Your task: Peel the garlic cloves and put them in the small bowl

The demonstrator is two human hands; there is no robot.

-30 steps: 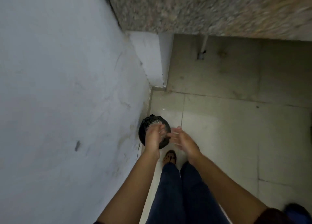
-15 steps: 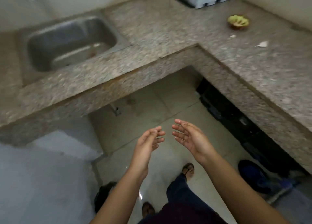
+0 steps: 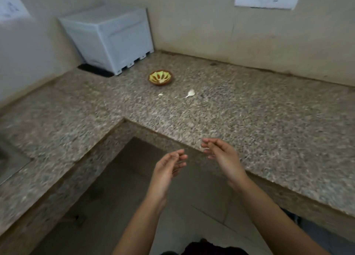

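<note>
Bare forearms [image 3: 269, 212] — dark garment [image 3: 207, 250] (partly seen).

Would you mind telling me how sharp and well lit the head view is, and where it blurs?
Head view: dim, flat indoor light, no glare. The small bowl and garlic clove read fairly clearly; the left hand, right hand and the near counter are smeared by motion; wide-angle bending shows at the edges.
</note>
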